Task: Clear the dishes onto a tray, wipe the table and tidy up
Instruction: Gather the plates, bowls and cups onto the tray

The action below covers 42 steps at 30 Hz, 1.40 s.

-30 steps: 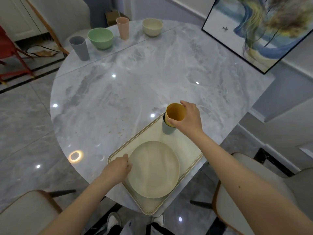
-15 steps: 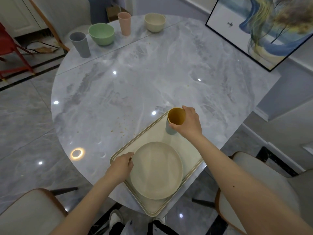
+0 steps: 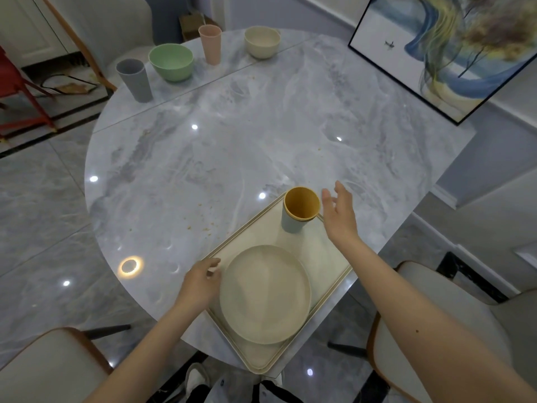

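From the head camera I look down on a round marble table (image 3: 261, 135) that fills most of the frame. At the lower middle a cream tray (image 3: 325, 266) sits at the near edge of the table, one corner reaching past the rim toward me. A pale round plate (image 3: 264, 295) lies flat on the tray's near half. At the tray's far corner a yellow cup (image 3: 302, 203) is nested inside a grey-blue cup (image 3: 290, 225), both upright.

My right hand (image 3: 340, 216) hovers just right of the stacked cups, its grip spread, fingers straight and relaxed, touching nothing that I can see. My left hand (image 3: 200, 283) rests at the tray's left rim beside the plate, fingers loosely curled over the edge; I cannot tell whether they actually pinch the rim or only lie on it.

Across the upper left of the frame, at the far side of the table, four more dishes stand in a row: a grey cup (image 3: 135, 80), a green bowl (image 3: 171, 61), a pink cup (image 3: 210, 44) and a cream bowl (image 3: 262, 42). Small brown crumbs (image 3: 203, 225) are scattered on the table just left of the tray.

A framed painting (image 3: 447, 48) leans at the upper right. Chair seats show at the lower left (image 3: 52, 370) and lower right (image 3: 436, 315).
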Available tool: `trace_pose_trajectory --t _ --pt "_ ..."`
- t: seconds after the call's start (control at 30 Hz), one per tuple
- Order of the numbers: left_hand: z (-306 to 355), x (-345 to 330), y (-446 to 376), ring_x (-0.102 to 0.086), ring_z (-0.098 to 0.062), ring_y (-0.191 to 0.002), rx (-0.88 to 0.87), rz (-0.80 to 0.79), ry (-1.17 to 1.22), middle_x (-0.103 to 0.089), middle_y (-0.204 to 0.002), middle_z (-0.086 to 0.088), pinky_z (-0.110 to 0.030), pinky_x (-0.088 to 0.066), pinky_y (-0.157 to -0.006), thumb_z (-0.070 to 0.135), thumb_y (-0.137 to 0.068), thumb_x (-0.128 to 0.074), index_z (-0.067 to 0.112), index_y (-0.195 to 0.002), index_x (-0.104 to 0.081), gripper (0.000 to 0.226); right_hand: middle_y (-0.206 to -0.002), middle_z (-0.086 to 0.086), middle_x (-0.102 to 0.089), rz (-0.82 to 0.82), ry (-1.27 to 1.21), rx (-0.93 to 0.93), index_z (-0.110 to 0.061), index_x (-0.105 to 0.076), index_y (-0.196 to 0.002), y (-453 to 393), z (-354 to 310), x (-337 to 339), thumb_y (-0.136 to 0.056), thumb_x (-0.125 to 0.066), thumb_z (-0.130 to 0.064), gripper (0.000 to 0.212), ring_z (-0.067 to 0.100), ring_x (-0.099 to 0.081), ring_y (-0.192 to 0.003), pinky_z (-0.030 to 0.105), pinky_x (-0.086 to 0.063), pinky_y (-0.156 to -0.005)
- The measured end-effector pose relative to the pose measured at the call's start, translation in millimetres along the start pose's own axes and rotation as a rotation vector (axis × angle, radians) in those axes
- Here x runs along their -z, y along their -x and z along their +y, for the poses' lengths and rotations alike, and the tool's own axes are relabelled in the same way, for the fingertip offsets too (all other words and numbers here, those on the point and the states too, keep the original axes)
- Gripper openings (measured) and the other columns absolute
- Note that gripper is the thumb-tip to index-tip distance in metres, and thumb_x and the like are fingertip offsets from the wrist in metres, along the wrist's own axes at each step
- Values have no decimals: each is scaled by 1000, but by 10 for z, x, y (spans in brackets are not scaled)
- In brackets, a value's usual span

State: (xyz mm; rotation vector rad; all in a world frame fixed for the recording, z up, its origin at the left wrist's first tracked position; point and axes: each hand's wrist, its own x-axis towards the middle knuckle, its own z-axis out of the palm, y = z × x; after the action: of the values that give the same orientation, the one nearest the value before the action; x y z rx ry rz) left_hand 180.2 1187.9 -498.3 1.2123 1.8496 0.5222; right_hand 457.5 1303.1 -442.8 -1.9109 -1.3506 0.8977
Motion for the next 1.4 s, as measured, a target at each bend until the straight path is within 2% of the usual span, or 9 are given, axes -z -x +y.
trace_pose_trajectory --t 0.17,0.33,0.43,0.5,0.57,0.67,0.77,0.93,1.4 --pt "-71 97 44 -44 -23 -123 35 287 77 -43 -135 -11 -28 -35 -100 12 -95 -49 9 -129 -51 35 -158 4 -14 -302 228 -126 -20 -15 -150 -106 374 148 -91 -38 -10 64 23 -17 -144 33 -23 -110" --pt "-144 65 113 -41 -28 -130 262 291 253 -37 -145 -11 -40 -37 -102 26 -97 -46 12 -140 -38 46 -150 10 -30 -368 387 -175 -17 -27 -145 -108 543 128 -85 -44 -10 63 31 -32 -135 36 -34 -102" --pt "-210 -1 246 -55 -19 -108 184 243 156 -53 -125 -2 -38 -44 -92 28 -98 -43 16 -130 -49 35 -131 14 -45 -514 498 -161 -14 -41 -133 -117 563 104 -78 -50 -11 55 35 -46 -118 44 -46 -95" --pt "-213 -53 353 -50 -5 -76 126 270 142 -53 -89 16 -27 -42 -70 24 -97 -44 36 -94 -55 17 -132 13 -44 -557 557 -127 -14 -39 -136 -133 597 71 -77 -52 -14 60 34 -46 -117 47 -47 -95" --pt "-217 -81 415 -46 -5 -72 143 275 163 -49 -81 19 -20 -37 -62 24 -97 -43 37 -90 -53 18 -129 11 -47 -522 513 -108 -16 -42 -133 -158 606 52 -77 -54 -18 58 32 -50 -112 47 -50 -92" --pt "-208 -113 493 -48 -10 -90 225 247 197 -53 -105 10 -27 -39 -77 32 -98 -41 20 -128 -48 33 -126 10 -49 -478 436 -122 -17 -44 -130 -210 610 33 -76 -58 -19 56 28 -52 -105 43 -52 -86" --pt "-195 -175 573 -52 -11 -92 188 192 97 -58 -121 -1 -29 -40 -74 35 -96 -41 22 -135 -42 40 -138 11 -38 -493 487 -164 -19 -35 -139 -232 638 -42 -72 -64 -27 73 33 -42 -120 45 -44 -96" --pt "-192 -141 524 -36 -20 -135 277 177 416 -34 -150 3 -34 -32 -101 26 -92 -53 33 -147 -23 63 -136 12 -37 -428 403 -229 -28 -30 -141 -205 613 -157 -72 -63 -29 76 37 -35 -125 49 -40 -99" --pt "-169 393 202 -47 -22 -120 278 229 643 -50 -134 6 -51 -40 -102 16 -86 -53 41 -132 -44 53 -150 6 -31 -423 4 -394 -25 -28 -145 -111 407 -164 -74 -57 -17 78 31 -37 -130 39 -41 -95"
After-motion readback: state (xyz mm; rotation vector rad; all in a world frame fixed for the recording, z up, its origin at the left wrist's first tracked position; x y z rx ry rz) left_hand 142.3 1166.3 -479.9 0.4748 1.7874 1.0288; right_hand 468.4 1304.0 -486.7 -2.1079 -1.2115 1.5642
